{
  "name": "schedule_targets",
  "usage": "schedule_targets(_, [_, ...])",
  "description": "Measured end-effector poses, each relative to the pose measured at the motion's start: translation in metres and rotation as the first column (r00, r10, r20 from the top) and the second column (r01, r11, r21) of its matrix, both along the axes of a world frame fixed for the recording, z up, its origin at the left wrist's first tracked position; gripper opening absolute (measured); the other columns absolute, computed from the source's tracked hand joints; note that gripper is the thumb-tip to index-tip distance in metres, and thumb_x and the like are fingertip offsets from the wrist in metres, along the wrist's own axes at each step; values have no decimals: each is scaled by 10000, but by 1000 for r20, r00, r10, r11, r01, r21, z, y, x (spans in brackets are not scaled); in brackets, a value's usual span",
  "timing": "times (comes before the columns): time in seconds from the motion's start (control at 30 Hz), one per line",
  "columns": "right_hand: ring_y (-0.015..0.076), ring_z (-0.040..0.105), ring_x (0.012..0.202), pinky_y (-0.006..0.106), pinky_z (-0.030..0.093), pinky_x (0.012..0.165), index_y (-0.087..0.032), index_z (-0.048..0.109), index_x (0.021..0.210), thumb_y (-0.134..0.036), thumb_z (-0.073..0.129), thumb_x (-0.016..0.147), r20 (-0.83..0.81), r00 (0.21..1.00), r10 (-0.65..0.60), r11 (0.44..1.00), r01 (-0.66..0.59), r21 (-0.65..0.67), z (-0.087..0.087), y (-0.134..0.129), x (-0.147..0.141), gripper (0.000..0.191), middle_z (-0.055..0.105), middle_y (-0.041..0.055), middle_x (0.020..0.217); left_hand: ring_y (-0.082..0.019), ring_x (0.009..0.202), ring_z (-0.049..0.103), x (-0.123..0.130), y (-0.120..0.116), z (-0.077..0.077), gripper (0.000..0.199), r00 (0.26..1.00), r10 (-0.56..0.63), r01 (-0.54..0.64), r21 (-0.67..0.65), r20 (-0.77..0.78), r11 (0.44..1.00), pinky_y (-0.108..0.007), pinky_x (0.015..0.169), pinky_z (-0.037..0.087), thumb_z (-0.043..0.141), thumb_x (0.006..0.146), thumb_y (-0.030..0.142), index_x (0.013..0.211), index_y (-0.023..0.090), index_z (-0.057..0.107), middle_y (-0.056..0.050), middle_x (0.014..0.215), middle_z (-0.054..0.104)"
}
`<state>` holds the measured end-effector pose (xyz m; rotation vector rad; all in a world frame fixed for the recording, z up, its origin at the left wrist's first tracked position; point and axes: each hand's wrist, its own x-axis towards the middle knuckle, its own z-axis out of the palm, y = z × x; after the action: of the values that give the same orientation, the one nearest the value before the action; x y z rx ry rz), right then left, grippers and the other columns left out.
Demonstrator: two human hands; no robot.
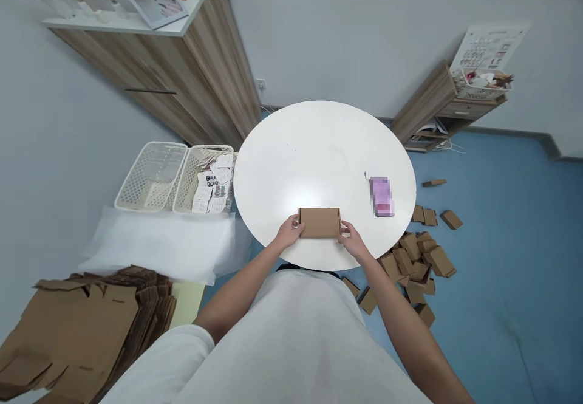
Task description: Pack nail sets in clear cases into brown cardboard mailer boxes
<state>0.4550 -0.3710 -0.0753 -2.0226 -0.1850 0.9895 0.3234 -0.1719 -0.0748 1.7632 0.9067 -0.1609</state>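
A closed brown cardboard box (319,223) lies flat near the front edge of the round white table (319,149). My left hand (289,232) grips its left end, thumb on top near the edge. At the opposite end, my right hand (352,240) holds the right side with its fingers curled against the box. The inside of the box is hidden. To the right on the table is a purple-pink item (381,196), blurred out, with a small dark object (365,175) beside it.
Folded boxes (410,264) are heaped on the blue floor at right. Flat cardboard blanks (77,331) are stacked at lower left, near white sheets (159,240). Two white baskets (150,197) stand left of the table, one holding printed cards (212,185). Wooden cabinets (218,58) line the wall.
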Motion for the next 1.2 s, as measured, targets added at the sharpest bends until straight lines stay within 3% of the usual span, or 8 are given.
schedule_targets(0.2, [140, 568, 752, 290, 456, 668, -247, 401, 1209, -269, 570, 617, -48, 982, -182, 983, 183, 21, 0, 5, -29, 616, 526, 57, 1083, -189, 918, 541, -3, -4, -2, 595, 999, -18, 22, -100, 41, 995, -304, 790, 426, 479, 785, 465, 1300, 204, 335, -118, 1124, 497])
schedule_targets(0.4, [163, 575, 832, 283, 472, 679, -250, 424, 1191, -287, 601, 617, -177, 929, -325, 939, 339, 54, 11, -8, -46, 602, 525, 68, 1092, -197, 983, 493, -2, -21, 1, 643, 999, 28, -32, -148, -28, 988, -330, 882, 384, 475, 770, 516, 1324, 233, 309, -114, 1169, 433])
schedule_targets(0.57, [149, 581, 803, 282, 472, 692, -249, 441, 1173, -318, 609, 620, -145, 911, -386, 906, 404, 127, 24, -25, -43, 581, 540, 62, 1089, -195, 1013, 469, 17, -38, 5, 623, 998, 3, 5, -126, 57, 992, -339, 893, 382, 449, 790, 510, 1329, 233, 300, -103, 1125, 439])
schedule_targets(0.7, [143, 597, 751, 302, 481, 692, -251, 421, 1190, -359, 603, 640, -124, 880, -458, 854, 474, 214, 28, -55, -30, 590, 526, 63, 1105, -199, 1014, 462, 46, -63, 15, 611, 989, -64, 71, -47, 130, 996, -353, 896, 385, 466, 786, 500, 1320, 242, 317, -97, 1110, 441])
schedule_targets(0.8, [154, 608, 763, 322, 482, 726, -242, 411, 1204, -397, 590, 665, -103, 826, -554, 784, 560, 268, 25, -97, -17, 589, 510, 78, 1129, -195, 987, 476, 77, -98, 23, 611, 969, -192, 195, -2, 154, 981, -360, 889, 392, 470, 784, 499, 1321, 252, 314, -92, 1090, 443])
schedule_targets(0.9, [163, 613, 756, 339, 485, 737, -235, 399, 1229, -445, 571, 682, -64, 739, -670, 705, 661, 256, 18, -153, -4, 610, 508, 92, 1143, -193, 979, 487, 115, -148, 26, 626, 922, -356, 361, -8, 151, 932, -348, 867, 409, 464, 785, 502, 1331, 245, 295, -97, 1098, 442])
schedule_targets(1.07, [201, 598, 856, 357, 480, 774, -228, 386, 1265, -510, 550, 687, 3, 568, -823, 555, 804, 213, 9, -251, 14, 664, 510, 107, 1168, -195, 903, 530, 187, -245, 18, 637, 767, -622, 636, -58, 157, 769, -366, 836, 422, 461, 770, 537, 1313, 228, 338, -97, 1067, 506])
schedule_targets(1.2, [225, 547, 1008, 358, 455, 835, -243, 322, 1314, -524, 535, 701, 42, 452, -891, 450, 868, 210, 7, -307, 27, 707, 455, 104, 1262, -224, 996, 512, 239, -319, 14, 683, 635, -748, 769, -68, 193, 636, -363, 878, 400, 442, 764, 570, 1334, 221, 302, -107, 1128, 506])
